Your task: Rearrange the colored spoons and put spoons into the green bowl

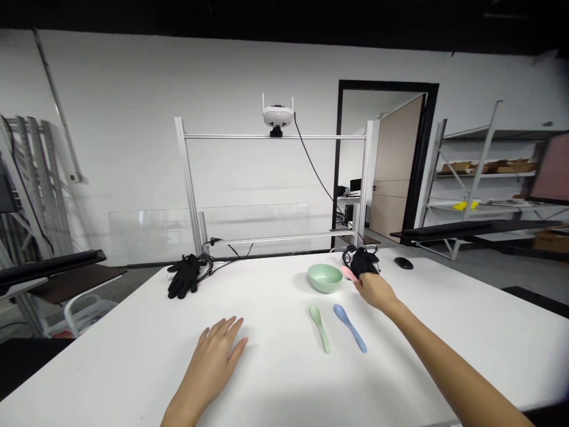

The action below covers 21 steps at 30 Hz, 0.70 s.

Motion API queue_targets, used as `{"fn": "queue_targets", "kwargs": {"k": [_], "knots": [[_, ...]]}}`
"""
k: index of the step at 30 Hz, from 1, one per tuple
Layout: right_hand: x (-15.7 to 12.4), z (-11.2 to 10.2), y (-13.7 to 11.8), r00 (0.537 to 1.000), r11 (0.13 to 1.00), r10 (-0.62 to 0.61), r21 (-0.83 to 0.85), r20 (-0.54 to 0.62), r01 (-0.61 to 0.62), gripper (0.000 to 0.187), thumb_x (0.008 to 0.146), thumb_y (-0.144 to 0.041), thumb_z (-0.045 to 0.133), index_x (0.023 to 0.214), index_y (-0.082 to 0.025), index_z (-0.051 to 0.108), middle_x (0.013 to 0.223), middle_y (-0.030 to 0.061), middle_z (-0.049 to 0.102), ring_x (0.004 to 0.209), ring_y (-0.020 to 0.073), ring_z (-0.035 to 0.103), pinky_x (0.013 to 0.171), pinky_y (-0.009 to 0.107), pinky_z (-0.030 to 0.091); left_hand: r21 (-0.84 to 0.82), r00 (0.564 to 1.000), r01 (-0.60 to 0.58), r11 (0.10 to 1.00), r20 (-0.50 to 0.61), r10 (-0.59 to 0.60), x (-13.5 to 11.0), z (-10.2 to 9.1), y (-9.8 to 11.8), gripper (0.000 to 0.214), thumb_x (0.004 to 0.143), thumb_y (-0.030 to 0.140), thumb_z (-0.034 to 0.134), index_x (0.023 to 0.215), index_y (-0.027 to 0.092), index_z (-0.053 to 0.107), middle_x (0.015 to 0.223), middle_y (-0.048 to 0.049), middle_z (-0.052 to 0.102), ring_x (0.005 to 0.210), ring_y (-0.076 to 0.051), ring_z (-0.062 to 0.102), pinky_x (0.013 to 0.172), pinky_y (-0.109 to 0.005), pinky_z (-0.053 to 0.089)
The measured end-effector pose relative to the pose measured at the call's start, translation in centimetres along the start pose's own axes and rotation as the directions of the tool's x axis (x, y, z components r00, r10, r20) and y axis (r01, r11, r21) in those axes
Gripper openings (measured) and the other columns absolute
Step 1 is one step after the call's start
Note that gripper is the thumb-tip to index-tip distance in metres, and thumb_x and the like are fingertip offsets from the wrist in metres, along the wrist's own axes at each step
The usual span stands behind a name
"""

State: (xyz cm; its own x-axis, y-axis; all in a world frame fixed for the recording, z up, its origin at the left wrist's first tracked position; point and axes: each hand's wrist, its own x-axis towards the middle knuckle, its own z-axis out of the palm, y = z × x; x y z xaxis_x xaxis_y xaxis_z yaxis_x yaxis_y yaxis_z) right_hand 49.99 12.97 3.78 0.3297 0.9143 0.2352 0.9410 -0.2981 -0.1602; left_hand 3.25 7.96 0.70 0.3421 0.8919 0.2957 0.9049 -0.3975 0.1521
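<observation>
My right hand (376, 290) is closed round the handle of a pink spoon (348, 273), whose bowl end points left beside the rim of a green bowl (325, 279). Whether the spoon touches that rim, I cannot tell. In front of the bowl, a light green spoon (320, 328) and a blue spoon (350, 327) lie side by side on the white table (267, 379). To the left, my left hand (216, 350) is low over the tabletop with fingers spread and nothing in it.
A black glove (184, 276) with cables lies at the table's back left. Another black glove (363, 261) lies behind my right hand, and a black mouse (403, 263) sits farther right. Along the back edge rises a metal frame (189, 184) carrying a white device (278, 115) with antennas.
</observation>
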Motion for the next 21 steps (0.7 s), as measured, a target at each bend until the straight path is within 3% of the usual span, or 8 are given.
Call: {"fn": "queue_targets", "kwargs": {"k": [4,9,21], "knots": [[2.3,-0.8,-2.7,0.998,0.998,-0.064,0.007,0.024,0.064,0.04,0.099,-0.032,0.045,0.095,-0.009,0.077,0.101,0.0229,0.074,0.097,0.0283,0.07,0.076,0.032,0.045,-0.001,1.0,-0.01,1.0,-0.008,0.01,0.0,0.4,-0.1,0.055,0.103,0.051,0.038,0.148,0.025,0.056,0.154,-0.008,0.056,0.145,-0.034,0.047,0.118,-0.058,0.036],[4.7,0.2,-4.9,0.996,0.999,-0.039,0.018,0.08,0.038,0.042,0.098,-0.04,0.048,0.105,-0.009,0.076,0.109,0.025,0.073,0.102,0.0294,0.07,0.08,0.034,0.048,0.012,1.0,0.006,1.0,0.01,-0.006,-0.1,0.4,-0.1,0.055,0.103,0.05,0.038,0.148,0.025,0.056,0.154,-0.0077,0.056,0.145,-0.033,0.046,0.119,-0.056,0.036],[7.7,4.1,-6.2,0.991,1.0,0.001,-0.011,0.136,0.0,0.062,0.096,-0.056,0.052,0.122,-0.002,0.069,0.121,0.0289,0.069,0.117,0.0347,0.066,0.089,0.037,0.05,0.036,0.996,0.036,0.999,0.076,-0.038,-0.6,-0.1,-0.2,0.058,0.104,0.05,0.034,0.151,0.022,0.052,0.157,-0.0077,0.052,0.148,-0.033,0.043,0.121,-0.057,0.033]]}}
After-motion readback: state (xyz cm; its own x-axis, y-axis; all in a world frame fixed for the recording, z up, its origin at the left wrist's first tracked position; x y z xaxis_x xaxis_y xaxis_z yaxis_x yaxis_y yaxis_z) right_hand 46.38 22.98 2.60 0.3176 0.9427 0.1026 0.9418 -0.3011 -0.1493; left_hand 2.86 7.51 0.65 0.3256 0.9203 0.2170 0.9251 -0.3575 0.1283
